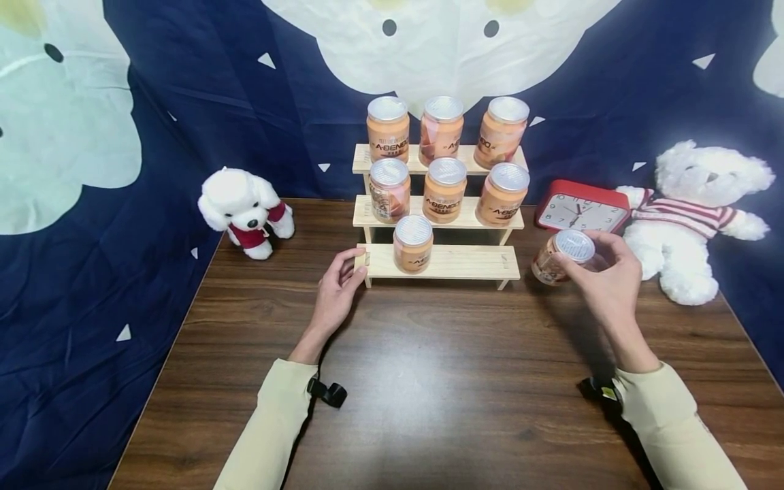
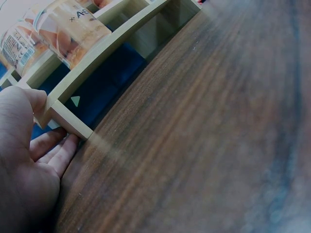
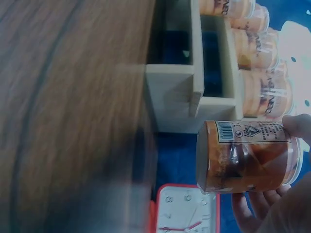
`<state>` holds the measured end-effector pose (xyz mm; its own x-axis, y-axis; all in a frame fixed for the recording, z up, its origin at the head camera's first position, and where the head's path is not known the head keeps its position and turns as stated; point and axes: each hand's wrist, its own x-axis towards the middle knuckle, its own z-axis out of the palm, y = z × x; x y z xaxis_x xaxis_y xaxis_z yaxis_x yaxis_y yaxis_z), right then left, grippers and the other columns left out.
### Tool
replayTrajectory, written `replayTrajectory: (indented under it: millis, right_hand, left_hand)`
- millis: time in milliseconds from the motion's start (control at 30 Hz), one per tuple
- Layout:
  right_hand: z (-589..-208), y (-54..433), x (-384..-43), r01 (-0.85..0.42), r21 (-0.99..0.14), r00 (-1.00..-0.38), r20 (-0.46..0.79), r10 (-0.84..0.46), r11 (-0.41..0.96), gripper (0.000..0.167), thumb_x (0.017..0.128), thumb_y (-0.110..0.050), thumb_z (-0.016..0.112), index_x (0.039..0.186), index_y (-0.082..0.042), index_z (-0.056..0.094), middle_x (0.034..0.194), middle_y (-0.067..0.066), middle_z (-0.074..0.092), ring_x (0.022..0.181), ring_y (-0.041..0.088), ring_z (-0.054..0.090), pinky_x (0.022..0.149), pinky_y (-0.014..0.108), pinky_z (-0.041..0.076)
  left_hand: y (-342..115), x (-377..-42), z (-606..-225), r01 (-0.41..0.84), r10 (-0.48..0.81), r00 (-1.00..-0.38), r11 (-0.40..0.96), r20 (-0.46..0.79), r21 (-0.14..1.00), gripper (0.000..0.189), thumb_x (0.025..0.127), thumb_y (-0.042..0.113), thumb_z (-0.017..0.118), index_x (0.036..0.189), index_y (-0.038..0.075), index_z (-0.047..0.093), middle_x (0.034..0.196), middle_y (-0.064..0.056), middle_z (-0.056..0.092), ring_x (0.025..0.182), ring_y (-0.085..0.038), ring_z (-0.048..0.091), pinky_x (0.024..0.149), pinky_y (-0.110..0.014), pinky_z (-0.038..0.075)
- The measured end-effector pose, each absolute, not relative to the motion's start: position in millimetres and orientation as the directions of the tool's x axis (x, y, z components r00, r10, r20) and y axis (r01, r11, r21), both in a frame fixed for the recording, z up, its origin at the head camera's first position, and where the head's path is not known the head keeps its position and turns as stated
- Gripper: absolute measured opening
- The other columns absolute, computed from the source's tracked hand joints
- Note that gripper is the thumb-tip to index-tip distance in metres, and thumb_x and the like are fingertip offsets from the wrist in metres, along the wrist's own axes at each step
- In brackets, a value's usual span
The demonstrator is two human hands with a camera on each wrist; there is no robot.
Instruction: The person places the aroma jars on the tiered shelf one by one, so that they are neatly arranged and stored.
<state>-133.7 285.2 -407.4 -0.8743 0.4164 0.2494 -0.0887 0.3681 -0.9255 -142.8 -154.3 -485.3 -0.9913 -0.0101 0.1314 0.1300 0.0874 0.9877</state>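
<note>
My right hand (image 1: 609,275) grips a jar (image 3: 248,156) of orange fruit pieces by its upper part, near the silver lid. The jar is tilted a little, to the right of a three-step wooden rack (image 1: 456,262). In the right wrist view its printed label and barcode face the camera. My left hand (image 1: 339,282) holds the left end of the lowest step, the thumb against the edge and the fingers (image 2: 63,153) around by the leg. On that step stands a single jar (image 1: 413,245), left of its middle. The middle and top steps carry three similar jars each.
A red alarm clock (image 1: 582,207) stands behind the held jar, with a white teddy bear (image 1: 680,224) to its right. Left of the rack sits a white toy dog (image 1: 245,207). All rest on a dark wooden table (image 1: 429,381) before a blue patterned cloth (image 1: 245,88).
</note>
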Motion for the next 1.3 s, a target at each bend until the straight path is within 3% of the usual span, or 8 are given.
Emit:
replayTrajectory:
  millis: [300, 567, 733, 1300]
  right_hand:
    - [-392, 264, -125, -0.193, -0.937, -0.873, 0.299, 0.385, 0.289, 0.046, 0.081, 0.007, 0.092, 0.121, -0.011, 0.077, 0.111, -0.006, 0.072, 0.093, 0.005, 0.072, 0.079, 0.01, 0.06]
    - [-390, 246, -121, -0.274, -0.901, -0.868, 0.382, 0.317, 0.335, 0.05, 0.078, 0.011, 0.092, 0.125, 0.006, 0.075, 0.108, -0.012, 0.074, 0.094, 0.005, 0.068, 0.081, 0.013, 0.057]
    - [-393, 235, -121, -0.294, -0.892, -0.87, 0.399, 0.289, 0.344, 0.054, 0.076, 0.011, 0.094, 0.126, 0.009, 0.073, 0.109, -0.016, 0.074, 0.099, 0.005, 0.067, 0.084, 0.014, 0.054]
    - [-405, 205, -126, -0.314, -0.901, -0.9, 0.382, 0.208, 0.298, 0.052, 0.078, 0.004, 0.098, 0.126, 0.003, 0.077, 0.113, -0.01, 0.076, 0.1, 0.008, 0.07, 0.085, 0.015, 0.057]
  left_hand:
    - [-154, -142, -485, 0.132, -0.01, -0.991, 0.085, 0.134, 0.988, 0.039, 0.112, 0.007, 0.066, 0.151, 0.002, 0.061, 0.152, -0.02, 0.065, 0.141, -0.026, 0.062, 0.115, -0.022, 0.051]
    - [-155, -142, -485, 0.13, -0.015, -0.991, 0.079, 0.132, 0.988, 0.039, 0.112, 0.006, 0.065, 0.15, 0.001, 0.061, 0.151, -0.021, 0.066, 0.141, -0.027, 0.062, 0.115, -0.022, 0.052]
    - [-155, -143, -486, 0.13, -0.012, -0.991, 0.074, 0.131, 0.989, 0.039, 0.112, 0.005, 0.065, 0.15, 0.001, 0.061, 0.152, -0.021, 0.065, 0.141, -0.027, 0.062, 0.115, -0.023, 0.052]
    - [-154, -143, -485, 0.128, -0.011, -0.992, 0.059, 0.129, 0.99, 0.039, 0.111, 0.003, 0.065, 0.15, 0.0, 0.061, 0.15, -0.024, 0.066, 0.14, -0.03, 0.063, 0.115, -0.023, 0.052]
